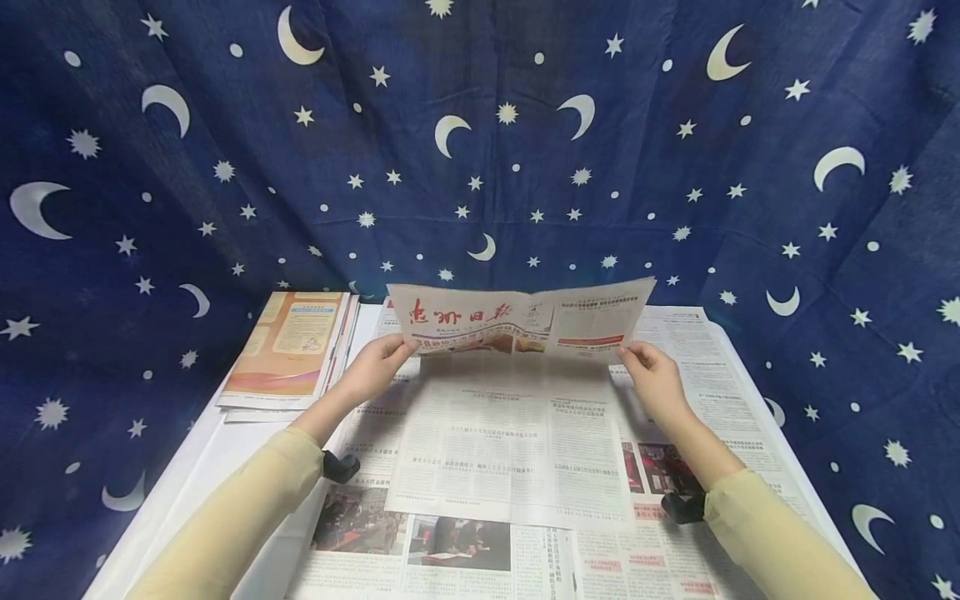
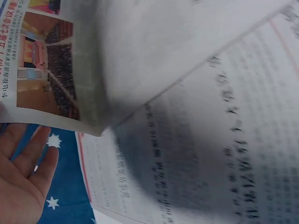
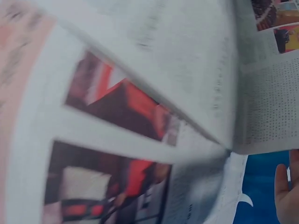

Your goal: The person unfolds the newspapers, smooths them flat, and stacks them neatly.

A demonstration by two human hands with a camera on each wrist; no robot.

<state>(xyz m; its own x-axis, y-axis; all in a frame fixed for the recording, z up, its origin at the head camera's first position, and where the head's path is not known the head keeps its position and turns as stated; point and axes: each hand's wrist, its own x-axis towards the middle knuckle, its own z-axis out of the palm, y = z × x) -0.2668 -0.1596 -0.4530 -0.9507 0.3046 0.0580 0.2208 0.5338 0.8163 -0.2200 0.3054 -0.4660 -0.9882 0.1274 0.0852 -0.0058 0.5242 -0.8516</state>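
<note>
A newspaper [image 1: 510, 408] with a red masthead is held up by both hands in the middle of the head view. Its top part bends toward the camera, while the lower part slopes down over other newspaper sheets. At its left edge my left hand [image 1: 378, 367] pinches the paper between thumb and fingers. My right hand [image 1: 656, 385] pinches the opposite edge at about the same height. Each wrist view shows some fingers stretched out behind the paper: the left hand [image 2: 23, 177] at the lower left, the right hand [image 3: 288, 198] at the lower right.
Spread newspaper sheets [image 1: 690, 383] with photos cover much of the white table [image 1: 217, 475]. At the back left lies a stack of printed papers with an orange cover [image 1: 281, 346]. A dark blue curtain [image 1: 517, 192] with moons and stars hangs behind and around the table.
</note>
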